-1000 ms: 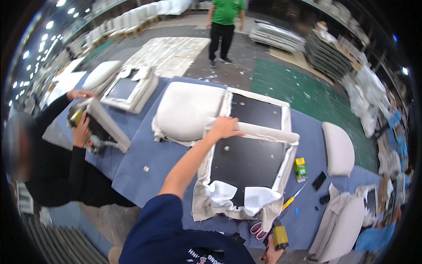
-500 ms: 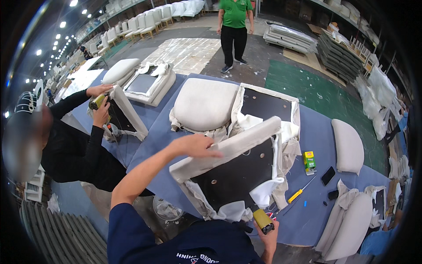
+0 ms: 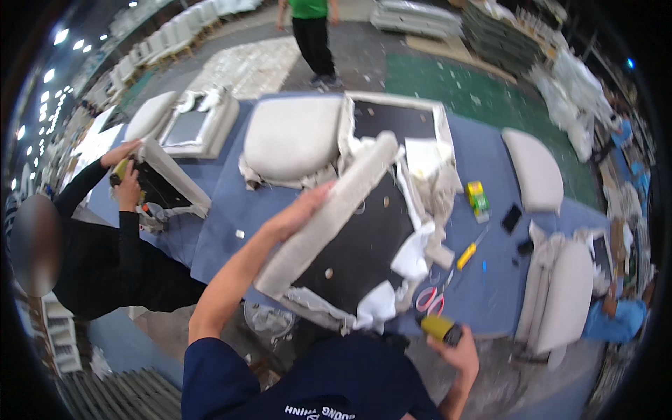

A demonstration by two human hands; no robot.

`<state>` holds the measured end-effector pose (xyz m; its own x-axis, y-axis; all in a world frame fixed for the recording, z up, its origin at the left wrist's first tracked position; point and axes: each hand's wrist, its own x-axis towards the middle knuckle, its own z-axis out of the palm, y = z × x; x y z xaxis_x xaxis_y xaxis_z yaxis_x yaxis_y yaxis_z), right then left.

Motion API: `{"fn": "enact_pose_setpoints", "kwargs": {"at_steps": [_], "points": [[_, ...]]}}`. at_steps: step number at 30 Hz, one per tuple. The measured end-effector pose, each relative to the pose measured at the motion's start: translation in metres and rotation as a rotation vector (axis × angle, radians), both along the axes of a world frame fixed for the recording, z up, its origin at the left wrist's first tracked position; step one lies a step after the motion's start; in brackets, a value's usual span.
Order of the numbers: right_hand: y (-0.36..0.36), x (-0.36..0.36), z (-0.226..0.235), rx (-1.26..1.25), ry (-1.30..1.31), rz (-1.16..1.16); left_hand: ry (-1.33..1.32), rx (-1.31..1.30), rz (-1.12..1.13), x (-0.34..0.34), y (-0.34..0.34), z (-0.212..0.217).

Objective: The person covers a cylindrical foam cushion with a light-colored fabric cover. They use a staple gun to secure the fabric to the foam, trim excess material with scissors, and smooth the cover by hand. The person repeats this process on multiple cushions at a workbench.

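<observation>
My left hand (image 3: 297, 213) grips the padded white edge of an upholstered seat panel (image 3: 336, 210), tilting it up so its black underside (image 3: 364, 245) faces right. Loose white fabric flaps (image 3: 413, 255) hang off the panel's edges. My right hand (image 3: 458, 350) is low at the table's near edge, closed around a yellow and black staple gun (image 3: 439, 327). Red-handled scissors (image 3: 428, 299) lie just beyond that hand.
A blue-covered table (image 3: 231, 224) holds another white cushion (image 3: 290, 136), a yellow screwdriver (image 3: 467, 255), a small yellow-green box (image 3: 477, 196) and a phone (image 3: 511, 218). A person in black (image 3: 105, 259) works a panel at left. Someone in green (image 3: 311, 28) stands beyond. Seat parts (image 3: 560, 294) stand right.
My left hand has lifted the seat panel from lying flat to steeply tilted and pulled it closer. My right hand with the staple gun has risen slightly.
</observation>
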<state>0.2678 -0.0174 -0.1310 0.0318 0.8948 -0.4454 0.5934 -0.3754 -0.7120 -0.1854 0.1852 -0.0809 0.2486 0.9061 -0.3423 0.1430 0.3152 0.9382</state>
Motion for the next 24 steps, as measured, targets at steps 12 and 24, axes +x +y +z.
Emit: {"fn": "enact_pose_setpoints", "kwargs": {"at_steps": [12, 24], "points": [[0.093, -0.168, 0.019, 0.561, 0.419, -0.096, 0.062, -0.181, -0.115, 0.028, -0.010, 0.000], [0.123, -0.173, 0.023, 0.707, 0.408, -0.062, 0.512, 0.277, -0.235, 0.043, 0.007, 0.015]]}}
